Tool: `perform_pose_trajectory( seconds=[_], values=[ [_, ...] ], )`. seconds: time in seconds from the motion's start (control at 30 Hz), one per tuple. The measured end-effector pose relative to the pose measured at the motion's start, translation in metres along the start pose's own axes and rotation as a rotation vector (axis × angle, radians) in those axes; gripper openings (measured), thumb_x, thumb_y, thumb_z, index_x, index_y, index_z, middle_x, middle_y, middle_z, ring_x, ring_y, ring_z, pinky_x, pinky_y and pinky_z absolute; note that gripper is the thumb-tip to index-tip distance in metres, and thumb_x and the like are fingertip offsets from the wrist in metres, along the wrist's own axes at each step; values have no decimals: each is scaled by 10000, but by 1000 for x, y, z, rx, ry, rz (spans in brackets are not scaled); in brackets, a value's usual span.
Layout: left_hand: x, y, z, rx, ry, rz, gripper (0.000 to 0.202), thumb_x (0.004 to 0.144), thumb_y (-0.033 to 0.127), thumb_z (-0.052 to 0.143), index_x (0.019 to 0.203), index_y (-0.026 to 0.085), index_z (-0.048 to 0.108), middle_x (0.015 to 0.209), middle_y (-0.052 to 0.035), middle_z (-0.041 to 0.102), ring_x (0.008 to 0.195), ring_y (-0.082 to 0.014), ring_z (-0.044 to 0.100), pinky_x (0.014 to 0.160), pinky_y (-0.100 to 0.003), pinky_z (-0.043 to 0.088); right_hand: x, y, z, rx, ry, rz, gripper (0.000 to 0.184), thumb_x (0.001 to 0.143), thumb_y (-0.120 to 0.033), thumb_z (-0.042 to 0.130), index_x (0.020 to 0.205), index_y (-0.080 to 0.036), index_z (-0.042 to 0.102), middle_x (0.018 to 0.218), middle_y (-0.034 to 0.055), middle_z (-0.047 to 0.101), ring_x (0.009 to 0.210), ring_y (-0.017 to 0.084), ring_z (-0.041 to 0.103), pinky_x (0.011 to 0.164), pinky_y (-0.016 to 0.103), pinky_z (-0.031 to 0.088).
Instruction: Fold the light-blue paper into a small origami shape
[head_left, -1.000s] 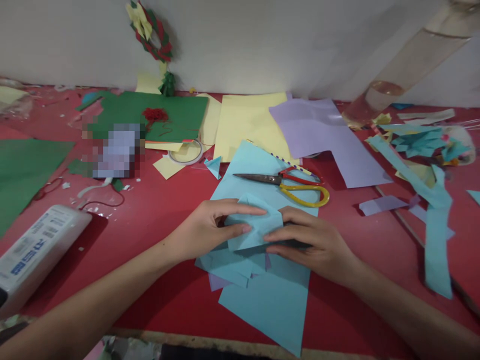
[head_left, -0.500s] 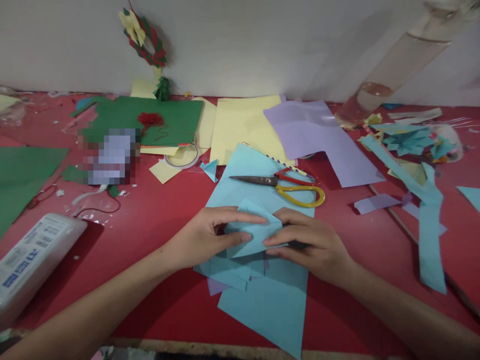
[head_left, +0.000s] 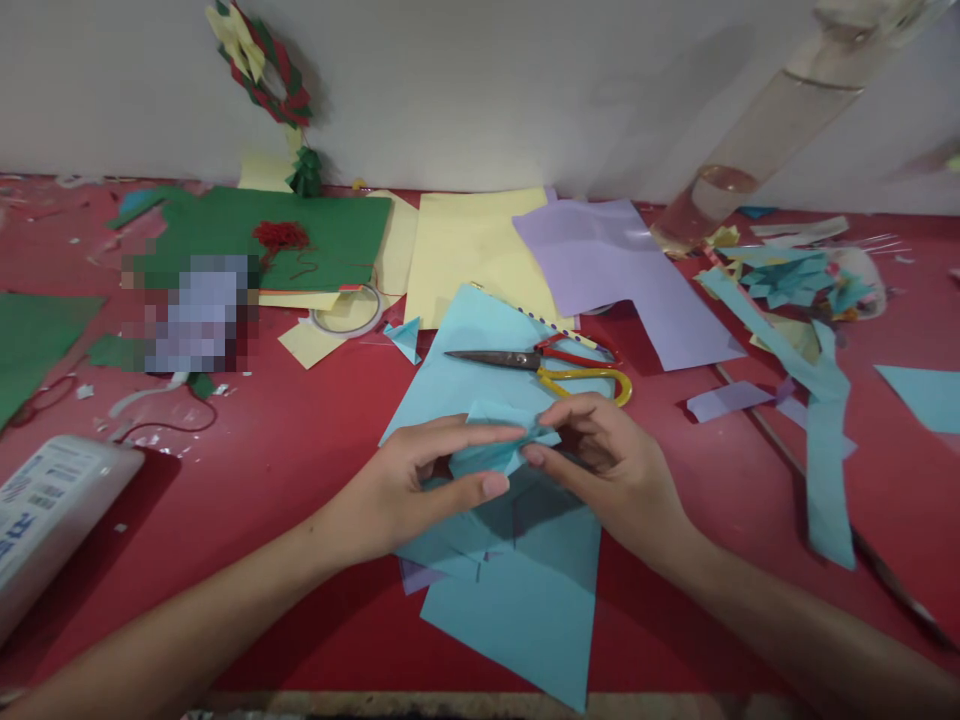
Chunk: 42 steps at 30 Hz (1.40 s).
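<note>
A small folded piece of light blue paper (head_left: 499,440) is lifted a little above the table, pinched from both sides. My left hand (head_left: 409,490) grips its left edge between thumb and fingers. My right hand (head_left: 607,470) grips its right edge, fingers curled. Below them lies a large light blue sheet (head_left: 517,590) with smaller blue and purple offcuts on it. Scissors (head_left: 555,365) with red and yellow handles rest shut on the far part of that sheet, just beyond my fingers.
On the red table (head_left: 300,460) lie a yellow sheet (head_left: 465,250), a purple sheet (head_left: 630,270), green paper (head_left: 300,230), a tape ring (head_left: 349,315), blue strips (head_left: 817,420) at right, a white box (head_left: 45,510) at left. A clear bottle (head_left: 750,140) leans at back right. A paper wreath (head_left: 259,65) hangs on the wall.
Both hands have raised the folded blue piece off the sheet and brought its edges closer together; it was pressed flat before. The view has shifted slightly left.
</note>
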<state>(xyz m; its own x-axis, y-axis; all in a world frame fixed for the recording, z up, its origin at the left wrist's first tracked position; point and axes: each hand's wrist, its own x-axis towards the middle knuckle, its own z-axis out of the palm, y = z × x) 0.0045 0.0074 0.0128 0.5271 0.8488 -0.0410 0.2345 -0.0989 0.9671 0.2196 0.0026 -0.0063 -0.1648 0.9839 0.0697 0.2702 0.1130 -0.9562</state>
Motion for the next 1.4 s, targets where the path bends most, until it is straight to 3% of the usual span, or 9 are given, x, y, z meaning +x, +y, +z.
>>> perform_pose_trajectory(
  seconds=[0.17, 0.4, 0.7, 0.97, 1.1, 1.17, 1.3, 1.4],
  values=[
    [0, 0, 2, 131, 25, 48, 385, 829, 292, 676, 1211, 298, 632, 746, 15, 584, 613, -100, 500, 515, -188, 418, 1, 0, -1, 67, -23, 33, 317, 787, -289, 726, 1016, -246, 511, 723, -34, 630, 635, 130, 652, 522, 218, 504],
    [0, -4, 4, 166, 62, 50, 321, 882, 220, 582, 1189, 287, 647, 845, -1, 688, 629, -112, 573, 517, -202, 437, 3, -2, 0, 145, -49, 100, 307, 784, -306, 725, 1015, -232, 537, 658, -47, 629, 583, 140, 675, 534, 236, 554],
    [2, 1, 3, 137, 72, 35, 286, 888, 295, 588, 1158, 263, 677, 885, -14, 716, 568, -100, 540, 476, -211, 406, 4, -5, -1, 147, -37, 102, 229, 802, -299, 706, 969, -227, 567, 638, -41, 650, 564, 137, 678, 546, 232, 563],
    [1, 2, 1, 80, 37, -2, 306, 912, 356, 545, 1179, 268, 667, 939, -21, 728, 622, -130, 595, 508, -226, 436, 5, -8, -1, 141, -50, 109, 209, 823, -271, 689, 999, -219, 589, 634, -56, 651, 569, 107, 672, 554, 188, 542],
    [-1, 2, 1, -33, -7, -32, 374, 859, 408, 616, 1213, 288, 643, 1107, -35, 697, 834, -191, 655, 654, -270, 515, 4, -9, -3, 133, -43, 109, 200, 829, -280, 681, 999, -215, 596, 630, -54, 649, 570, 109, 667, 564, 195, 543],
    [-2, 3, 2, -77, -22, -60, 439, 825, 418, 657, 1243, 289, 618, 1132, -41, 685, 832, -195, 656, 649, -273, 523, 4, -9, -3, 123, -36, 106, 192, 831, -279, 677, 995, -213, 602, 625, -53, 642, 563, 109, 661, 562, 199, 542],
    [-4, 5, 4, -24, -15, -149, 456, 817, 393, 672, 1248, 261, 605, 953, -18, 712, 619, -118, 588, 505, -204, 438, 3, -9, -1, 95, -20, 116, 190, 827, -287, 685, 991, -225, 611, 631, -60, 617, 569, 103, 658, 572, 196, 537],
    [-3, 4, 6, 14, 19, -187, 411, 831, 364, 665, 1225, 257, 616, 767, 20, 703, 568, -96, 579, 458, -174, 367, 1, -8, 0, 103, -5, 129, 208, 820, -292, 695, 1001, -238, 608, 644, -66, 600, 588, 106, 667, 587, 198, 540]
  ],
)
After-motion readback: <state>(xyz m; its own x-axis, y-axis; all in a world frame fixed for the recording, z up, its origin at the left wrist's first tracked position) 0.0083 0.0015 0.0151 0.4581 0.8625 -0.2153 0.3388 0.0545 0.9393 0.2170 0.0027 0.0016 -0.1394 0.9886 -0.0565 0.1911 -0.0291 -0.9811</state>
